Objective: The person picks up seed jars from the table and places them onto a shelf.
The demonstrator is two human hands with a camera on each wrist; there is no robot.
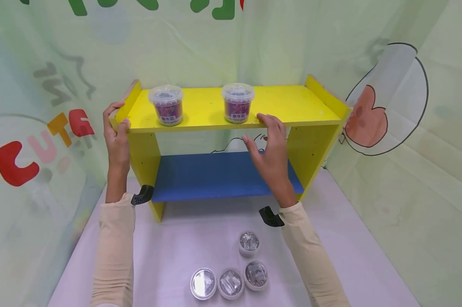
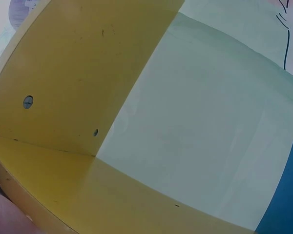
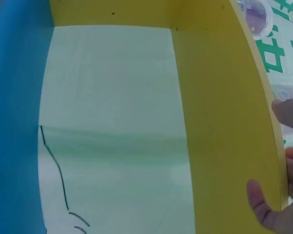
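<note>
A small shelf unit has a yellow top board (image 1: 202,106), yellow sides and a blue lower board (image 1: 215,177). My left hand (image 1: 117,136) grips its upper left corner, thumb at the front and fingers over the side panel. Two clear tubs with purple labels stand on top: the left tub (image 1: 168,111) near that corner, the right tub (image 1: 237,110) about mid-board. Just right of the second tub, my right hand (image 1: 273,153) has its fingertips at the top board's front edge. Its thumb (image 3: 259,200) stands apart below the edge, and nothing is held between.
Several clear-lidded tubs with silvery contents lie on the white table in front of the shelf, among them a farther tub (image 1: 249,243) and a left tub (image 1: 203,284). A printed curtain (image 1: 399,187) hangs behind and at both sides.
</note>
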